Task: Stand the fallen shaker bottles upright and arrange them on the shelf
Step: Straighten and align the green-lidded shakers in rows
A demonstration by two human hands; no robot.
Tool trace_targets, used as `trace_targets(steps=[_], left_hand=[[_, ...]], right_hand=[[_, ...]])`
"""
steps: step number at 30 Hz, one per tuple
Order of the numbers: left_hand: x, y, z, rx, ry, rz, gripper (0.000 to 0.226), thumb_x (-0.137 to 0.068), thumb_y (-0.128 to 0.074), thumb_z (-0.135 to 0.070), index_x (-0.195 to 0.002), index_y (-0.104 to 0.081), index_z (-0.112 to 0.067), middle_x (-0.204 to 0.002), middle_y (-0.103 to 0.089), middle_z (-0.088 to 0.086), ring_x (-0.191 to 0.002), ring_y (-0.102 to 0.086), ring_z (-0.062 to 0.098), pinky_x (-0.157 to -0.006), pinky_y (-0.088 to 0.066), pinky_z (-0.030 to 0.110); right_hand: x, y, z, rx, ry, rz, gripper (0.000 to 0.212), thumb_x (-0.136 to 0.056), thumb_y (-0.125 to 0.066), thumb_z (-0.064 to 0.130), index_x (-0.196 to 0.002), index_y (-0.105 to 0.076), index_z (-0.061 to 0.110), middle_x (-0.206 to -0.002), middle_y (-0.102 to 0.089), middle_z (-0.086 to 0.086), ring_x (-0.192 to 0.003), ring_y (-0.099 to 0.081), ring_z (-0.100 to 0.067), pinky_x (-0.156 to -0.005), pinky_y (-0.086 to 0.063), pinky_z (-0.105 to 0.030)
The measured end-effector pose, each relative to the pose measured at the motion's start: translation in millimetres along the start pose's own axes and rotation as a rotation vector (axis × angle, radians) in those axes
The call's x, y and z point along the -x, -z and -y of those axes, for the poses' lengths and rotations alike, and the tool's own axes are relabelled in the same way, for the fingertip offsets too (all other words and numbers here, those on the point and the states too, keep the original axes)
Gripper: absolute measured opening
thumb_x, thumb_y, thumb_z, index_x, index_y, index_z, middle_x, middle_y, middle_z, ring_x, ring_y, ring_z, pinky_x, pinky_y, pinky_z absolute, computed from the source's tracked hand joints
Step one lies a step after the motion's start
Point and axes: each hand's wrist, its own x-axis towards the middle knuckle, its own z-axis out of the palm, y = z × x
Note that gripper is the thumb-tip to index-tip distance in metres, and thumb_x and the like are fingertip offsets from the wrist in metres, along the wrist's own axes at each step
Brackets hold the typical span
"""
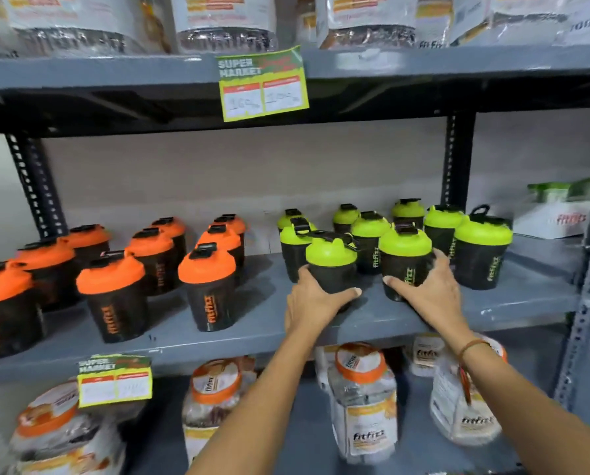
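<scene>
On the grey middle shelf [252, 334] stand several black shaker bottles, all upright. Those with orange lids [207, 265] fill the left half, those with green lids [482, 233] the right half. My left hand [316, 298] wraps around the lower body of a front green-lidded shaker [331, 257]. My right hand [429, 291] grips the neighbouring green-lidded shaker [405, 245] from its right side and front. Both held bottles rest upright on the shelf near its front edge.
A green-and-red price tag [262, 84] hangs from the upper shelf edge, another price tag [114, 378] from the middle shelf edge. Clear jars with orange lids [362, 399] fill the shelf below. A white box [554, 217] sits at the far right. Bagged goods line the top shelf.
</scene>
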Motion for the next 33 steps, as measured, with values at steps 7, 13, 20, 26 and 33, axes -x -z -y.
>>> trace_targets(steps=[7,13,20,26,33], left_hand=[[3.5,2.6,0.8,-0.016,0.014,-0.057,0.099,-0.043,-0.073,-0.075,-0.118,-0.042,-0.02,-0.116,-0.066,0.006,-0.108,-0.061,0.031,-0.083,-0.052,0.042],[8.9,20.3,10.7,0.113,0.025,0.0,0.085,-0.044,-0.084,-0.061,-0.111,-0.045,-0.027,-0.11,-0.065,-0.007,-0.104,-0.06,0.019,-0.086,-0.052,0.039],[13.4,40.8,21.8,0.254,0.049,0.137,0.06,-0.051,-0.084,-0.039,-0.103,-0.054,-0.036,-0.1,-0.065,-0.018,-0.095,-0.06,0.004,-0.07,-0.046,0.021],[17.6,39.0,14.1,0.315,0.039,0.087,0.103,-0.043,-0.091,-0.051,-0.121,-0.027,-0.031,-0.117,-0.053,-0.011,-0.107,-0.056,0.006,-0.086,-0.048,0.024],[25.8,25.4,8.1,0.111,0.041,-0.16,0.095,-0.036,-0.077,-0.078,-0.106,-0.032,-0.033,-0.106,-0.059,-0.01,-0.102,-0.06,0.019,-0.073,-0.043,0.031]], right_hand=[[-10.5,3.0,-7.8,0.081,0.066,0.102,0.086,-0.051,-0.065,0.079,-0.107,-0.04,0.019,-0.098,-0.068,-0.013,-0.098,-0.065,-0.042,-0.073,-0.052,-0.045],[-10.5,8.7,-12.9,-0.016,0.093,0.211,0.073,-0.059,-0.078,0.067,-0.107,-0.045,0.023,-0.108,-0.067,-0.004,-0.102,-0.064,-0.032,-0.073,-0.048,-0.039],[-7.1,14.2,-11.3,-0.067,0.095,0.276,0.071,-0.062,-0.08,0.064,-0.111,-0.045,0.026,-0.111,-0.064,0.0,-0.1,-0.061,-0.026,-0.076,-0.048,-0.038],[-6.1,14.7,-11.7,-0.076,0.102,0.288,0.073,-0.061,-0.079,0.067,-0.112,-0.043,0.028,-0.109,-0.06,0.004,-0.096,-0.057,-0.021,-0.077,-0.048,-0.039],[-5.8,15.2,-12.0,-0.074,0.103,0.294,0.077,-0.059,-0.077,0.07,-0.113,-0.042,0.027,-0.116,-0.062,-0.002,-0.106,-0.06,-0.029,-0.083,-0.051,-0.044]])
